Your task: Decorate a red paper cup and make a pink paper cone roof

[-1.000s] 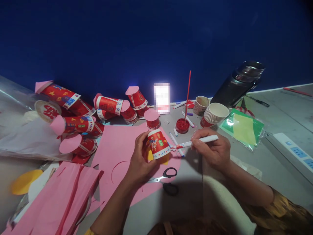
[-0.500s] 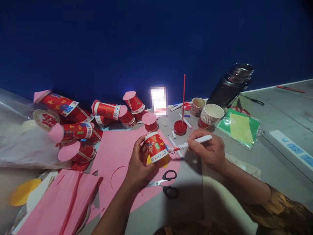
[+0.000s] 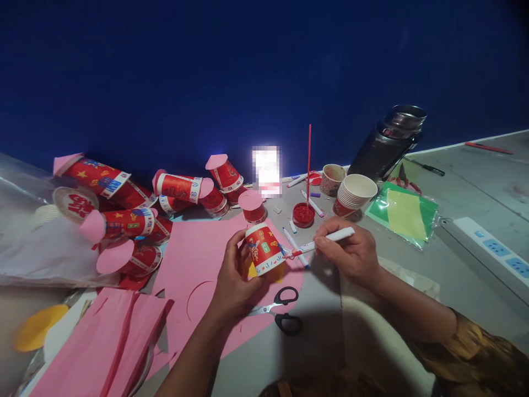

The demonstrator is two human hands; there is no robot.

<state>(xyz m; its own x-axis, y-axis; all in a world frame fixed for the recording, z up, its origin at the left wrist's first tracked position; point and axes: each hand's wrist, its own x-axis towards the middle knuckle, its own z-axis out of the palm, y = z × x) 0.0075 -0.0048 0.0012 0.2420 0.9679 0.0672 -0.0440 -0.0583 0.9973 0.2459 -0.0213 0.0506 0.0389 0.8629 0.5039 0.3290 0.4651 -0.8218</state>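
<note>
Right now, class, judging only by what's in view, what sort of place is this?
Probably a craft table, perhaps at home or in a classroom; the view doesn't settle which. The right hand holds a marker, with scissors and a pink paper sheet close by.

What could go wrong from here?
The white marker in the right hand points at the paper cup; a slip might leave a stray mark.
The red pot, with a tall stick standing in it, is near that hand and could get knocked.
Scissors lie close to the left hand; it might bump them.
</note>
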